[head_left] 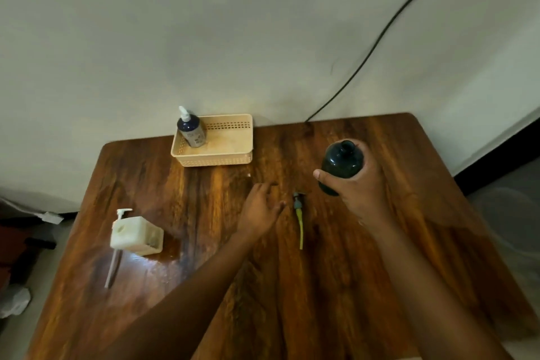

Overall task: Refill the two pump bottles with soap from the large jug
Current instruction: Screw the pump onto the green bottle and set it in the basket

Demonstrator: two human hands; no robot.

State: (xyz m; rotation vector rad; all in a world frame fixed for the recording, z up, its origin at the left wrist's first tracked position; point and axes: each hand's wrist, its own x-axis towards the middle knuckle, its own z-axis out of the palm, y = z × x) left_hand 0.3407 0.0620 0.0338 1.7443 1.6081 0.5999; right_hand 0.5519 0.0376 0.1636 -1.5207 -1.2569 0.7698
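Your right hand (358, 187) wraps the open dark glassy bottle (342, 162), held above the glossy wooden surface (204, 257); left hand (260, 207) hovers spread, empty. Its pump (298, 213) lies between them. The pale boxy jug (136, 238) sits well left. Risk: smooth bottle slipping; soap overshooting the narrow neck.

Wooden table (380, 272): basket (216, 159), jug (137, 238), pump (299, 213)

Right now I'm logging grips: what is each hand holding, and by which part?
The right hand grips the uncapped dark bottle around its body. The left hand holds nothing, fingers straight above the table.
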